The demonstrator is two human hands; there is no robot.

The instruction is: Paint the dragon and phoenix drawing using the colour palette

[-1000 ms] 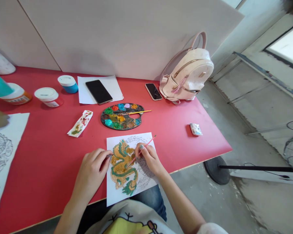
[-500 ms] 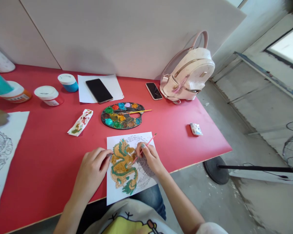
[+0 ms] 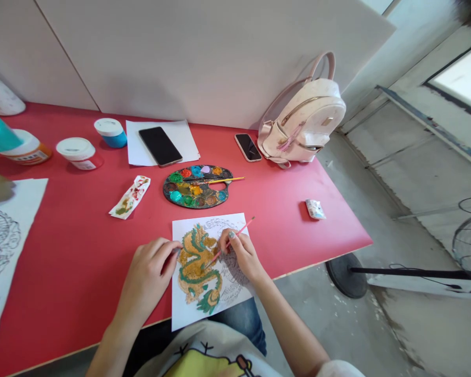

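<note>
On the left of the red desk (image 3: 82, 262) lies a line-drawn sheet (image 3: 2, 272), with a red tub (image 3: 78, 153) and a blue tub (image 3: 110, 133) beyond it and a paint-stained tissue (image 3: 130, 198) nearer the middle. The left hand (image 3: 149, 267) rests on the desk, its fingers curled and their tips at the left edge of the dragon picture (image 3: 204, 285); whether they pinch the paper or only press it cannot be told. The picture lies in front of the person, its near edge reaching past the desk. It should be light, limp and easily creased, perhaps smearing where paint is damp, so its bare white margins are the safest hold. Just beyond sits the palette (image 3: 206, 193), a yellow brush (image 3: 233, 179) across it. The right hand (image 3: 241, 254) pinches a slim pink brush (image 3: 245, 227) between thumb and fingers, its lower end at the gold body; light and stiff, it is best held low on the handle. Farther right are a phone (image 3: 248, 147), a pale backpack (image 3: 310, 118) and a small packet (image 3: 315, 209).
</note>
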